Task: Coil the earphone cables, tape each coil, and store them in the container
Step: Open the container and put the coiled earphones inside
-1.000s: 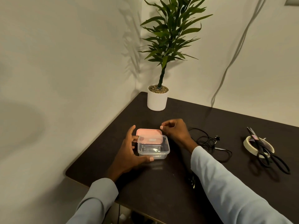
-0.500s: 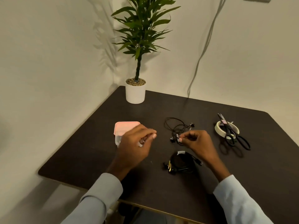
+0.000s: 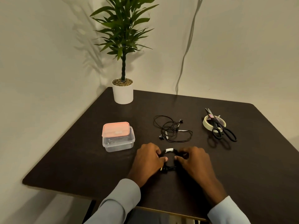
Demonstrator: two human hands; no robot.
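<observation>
A coiled black earphone cable (image 3: 169,151) with a white tape band lies on the dark table (image 3: 80,159) near the front. My left hand (image 3: 147,160) grips its left side and my right hand (image 3: 194,160) grips its right side, thumbs on the inside of the loop. A second, loose black earphone cable (image 3: 171,128) lies tangled just behind. The clear plastic container (image 3: 119,143) stands to the left, with its pink lid (image 3: 115,129) resting askew on the rim and leaving the front part uncovered.
A roll of masking tape (image 3: 207,124) lies at the right with black scissors (image 3: 221,128) resting across it. A potted plant in a white pot (image 3: 123,93) stands at the back corner. The table's front edge is just below my wrists.
Both hands left the container and moved right and nearer to me, then closed on the taped coil. The view shifted to the right.
</observation>
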